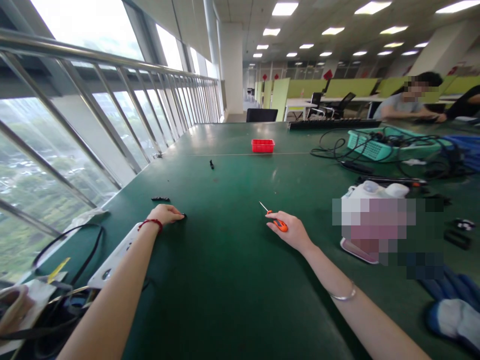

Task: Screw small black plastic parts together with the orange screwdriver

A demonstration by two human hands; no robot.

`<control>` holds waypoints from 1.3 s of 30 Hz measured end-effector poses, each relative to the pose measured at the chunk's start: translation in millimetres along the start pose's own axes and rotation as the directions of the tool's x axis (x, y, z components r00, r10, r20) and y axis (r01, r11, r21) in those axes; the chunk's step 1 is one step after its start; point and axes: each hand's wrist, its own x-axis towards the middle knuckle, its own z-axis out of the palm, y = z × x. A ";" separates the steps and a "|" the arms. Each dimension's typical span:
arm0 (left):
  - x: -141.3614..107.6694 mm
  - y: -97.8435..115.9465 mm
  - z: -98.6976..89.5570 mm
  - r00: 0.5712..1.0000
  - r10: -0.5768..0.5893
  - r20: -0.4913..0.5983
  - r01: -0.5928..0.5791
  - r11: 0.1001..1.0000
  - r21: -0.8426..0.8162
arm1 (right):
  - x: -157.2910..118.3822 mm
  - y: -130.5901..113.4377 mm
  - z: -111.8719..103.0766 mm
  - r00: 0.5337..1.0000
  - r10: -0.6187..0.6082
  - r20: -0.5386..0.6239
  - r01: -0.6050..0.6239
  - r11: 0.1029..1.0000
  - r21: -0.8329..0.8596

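Note:
My left hand, with a red cord bracelet at the wrist, is pinched at the tabletop on a small black piece. The fingers hide most of that piece. My right hand grips a screwdriver by its orange and grey handle. Its thin metal shaft points forward and to the left, away from me. Just beyond my left hand lies a dark ridged strip. Farther off, another small black part rests on the green table.
A red bin stands toward the far end. On the right are a teal basket of cables, a pinkish-white container and blue gloves. A white power strip lies under my left forearm. Another person sits at the back right.

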 end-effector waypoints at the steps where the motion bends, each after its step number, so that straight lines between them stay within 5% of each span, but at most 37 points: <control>1: -5.3 1.7 3.1 0.998 0.017 -0.052 -0.014 0.998 0.062 | -0.3 -0.4 -0.3 1.000 -0.003 -0.004 0.003 1.000 -0.011; 4: -30.1 11.5 20.9 0.949 0.150 -0.277 -0.068 0.956 0.286 | -0.1 0.7 0.4 0.999 -0.003 -0.046 0.005 0.999 0.035; 6: -47.0 22.5 38.2 0.896 0.292 -0.334 -0.145 0.904 0.401 | 0.7 2.7 1.8 0.995 0.014 -0.097 -0.003 0.994 0.110; 13: -66.0 72.4 95.9 0.721 0.658 -0.218 -0.548 0.734 0.402 | 1.8 2.4 1.8 0.933 0.196 -0.301 -0.093 0.941 0.324; 18: -62.5 99.6 119.1 0.604 0.778 -0.173 -0.716 0.625 0.311 | 18.2 -8.6 -4.5 0.908 0.256 -0.332 -0.100 0.902 0.421; 27: -53.2 118.0 129.4 0.532 0.829 -0.172 -0.793 0.559 0.243 | 77.7 -49.9 -23.1 0.812 0.149 -0.565 -0.041 0.979 0.199; 39: -51.6 113.6 131.9 0.584 0.784 -0.208 -0.772 0.617 0.156 | 80.5 -39.3 -10.3 0.873 0.157 -0.462 -0.094 0.983 0.157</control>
